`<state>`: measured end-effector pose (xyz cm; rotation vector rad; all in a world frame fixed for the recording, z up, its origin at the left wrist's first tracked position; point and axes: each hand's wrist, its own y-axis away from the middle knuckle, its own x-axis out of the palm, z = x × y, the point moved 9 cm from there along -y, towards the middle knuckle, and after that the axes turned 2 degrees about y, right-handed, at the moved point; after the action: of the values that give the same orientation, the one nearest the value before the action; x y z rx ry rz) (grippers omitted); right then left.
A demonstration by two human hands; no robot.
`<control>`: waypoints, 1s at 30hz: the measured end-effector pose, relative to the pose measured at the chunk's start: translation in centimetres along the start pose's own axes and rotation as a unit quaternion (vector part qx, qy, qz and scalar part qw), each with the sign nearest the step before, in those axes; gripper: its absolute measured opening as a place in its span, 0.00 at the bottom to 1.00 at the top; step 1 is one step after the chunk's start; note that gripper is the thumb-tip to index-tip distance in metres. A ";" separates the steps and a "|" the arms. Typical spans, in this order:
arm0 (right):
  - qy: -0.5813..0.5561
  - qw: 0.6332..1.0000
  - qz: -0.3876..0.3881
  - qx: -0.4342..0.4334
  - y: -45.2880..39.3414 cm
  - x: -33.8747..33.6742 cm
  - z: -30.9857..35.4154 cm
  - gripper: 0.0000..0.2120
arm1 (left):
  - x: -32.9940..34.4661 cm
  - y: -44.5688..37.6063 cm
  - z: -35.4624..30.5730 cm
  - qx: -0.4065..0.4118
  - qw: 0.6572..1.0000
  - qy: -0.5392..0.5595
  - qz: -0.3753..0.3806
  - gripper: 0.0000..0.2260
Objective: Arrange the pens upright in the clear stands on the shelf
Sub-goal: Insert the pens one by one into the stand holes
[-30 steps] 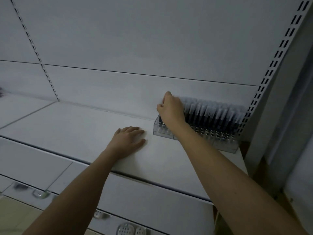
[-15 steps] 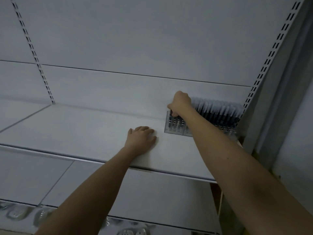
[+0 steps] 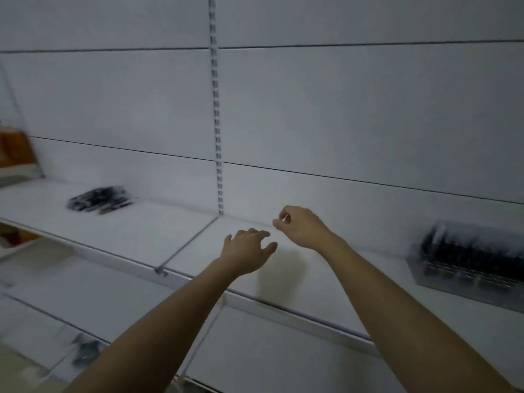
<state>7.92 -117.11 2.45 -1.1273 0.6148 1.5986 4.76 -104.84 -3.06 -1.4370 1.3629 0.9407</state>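
Note:
A clear stand [image 3: 465, 275] filled with upright dark pens sits on the white shelf [image 3: 326, 282] at the far right, blurred. A loose pile of dark pens [image 3: 99, 199] lies flat on the shelf at the far left. My left hand [image 3: 245, 251] hovers over the middle of the shelf with fingers spread and holds nothing. My right hand [image 3: 302, 226] is just right of it, raised above the shelf, fingers loosely curled with thumb and forefinger near each other; nothing shows between them. Both hands are well apart from the stand and the pile.
A slotted upright rail [image 3: 217, 109] runs down the white back panel. A shelf seam and bracket [image 3: 161, 270] lie left of my left hand. A brown box [image 3: 15, 154] stands at the far left. Lower shelves hold small blurred items [image 3: 85, 351].
My right hand left the stand and moved left with nothing in it. My left hand lifted off the shelf. The view swung left, bringing the loose pen pile into sight.

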 end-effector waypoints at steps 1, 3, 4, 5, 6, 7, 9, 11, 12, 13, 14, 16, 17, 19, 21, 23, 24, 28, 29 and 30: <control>-0.005 1.000 0.021 -0.021 -1.0 2.1 2.9 0.19 | -1.2 0.6 3.5 -0.024 1.000 -0.004 -0.007 0.26; -0.010 0.996 0.057 -0.063 -3.1 5.7 8.5 0.21 | -3.4 1.5 10.4 -0.072 0.997 -0.004 -0.021 0.26; -0.015 0.994 0.068 -0.084 -4.2 7.3 11.2 0.22 | -4.5 1.9 13.8 -0.095 0.995 -0.005 -0.029 0.25; -0.021 0.992 0.076 -0.102 -5.2 8.6 13.7 0.22 | -5.6 2.2 17.0 -0.115 0.993 -0.009 -0.038 0.25; -0.023 0.989 0.083 -0.118 -6.4 10.0 16.1 0.22 | -6.6 2.4 20.1 -0.137 0.990 -0.012 -0.044 0.25; -0.023 0.987 0.089 -0.133 -7.7 11.4 18.2 0.23 | -7.5 2.5 23.0 -0.156 0.986 -0.014 -0.050 0.25; -0.022 0.983 0.101 -0.152 -10.5 14.6 21.7 0.24 | -9.0 2.2 28.3 -0.193 0.979 -0.017 -0.065 0.25; -0.024 0.980 0.105 -0.167 -13.4 17.8 24.4 0.24 | -10.3 1.7 32.8 -0.219 0.972 -0.018 -0.084 0.25; -0.027 0.979 0.104 -0.173 -14.8 19.3 25.6 0.25 | -10.7 1.5 34.8 -0.228 0.969 -0.011 -0.098 0.25; -0.030 0.978 0.104 -0.177 -16.3 21.1 26.8 0.25 | -10.8 1.4 37.0 -0.239 0.964 0.001 -0.112 0.25; -0.027 0.978 0.110 -0.175 -17.9 22.7 28.0 0.25 | -10.9 1.4 39.0 -0.252 0.960 0.017 -0.123 0.25; -0.005 0.978 0.121 -0.169 -20.6 25.8 30.0 0.25 | -10.8 1.2 42.2 -0.267 0.954 0.031 -0.134 0.25; 0.004 0.979 0.119 -0.163 -21.9 27.0 30.9 0.23 | -10.8 1.0 43.5 -0.267 0.953 0.029 -0.138 0.26; -0.003 0.985 0.100 -0.139 -24.6 28.7 32.1 0.17 | -11.3 -0.2 45.6 -0.258 0.953 0.019 -0.155 0.27; 0.007 0.990 0.094 -0.105 -26.5 30.5 32.4 0.13 | -11.8 -1.7 47.1 -0.250 0.955 0.015 -0.161 0.30; 0.046 0.994 0.051 -0.090 -28.0 31.6 32.4 0.12 | -12.1 -3.6 48.4 -0.239 0.959 -0.003 -0.152 0.31; 0.063 0.994 0.014 -0.085 -28.8 31.7 32.4 0.13 | -12.3 -4.8 49.2 -0.231 0.961 -0.018 -0.148 0.32; -0.011 0.996 -0.080 -0.035 -31.8 31.3 31.2 0.17 | -13.0 -9.9 52.8 -0.219 0.966 -0.059 -0.123 0.32; -0.039 0.995 -0.087 -0.020 -32.2 31.2 30.7 0.17 | -12.7 -10.8 53.7 -0.222 0.967 -0.064 -0.107 0.33; -0.059 0.994 -0.093 -0.012 -32.6 31.3 30.2 0.16 | -12.5 -11.6 54.7 -0.227 0.967 -0.064 -0.097 0.34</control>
<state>26.78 -67.19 -7.84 -1.0662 0.4027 1.5029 18.38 -49.31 -5.85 -1.7783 0.9241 1.2428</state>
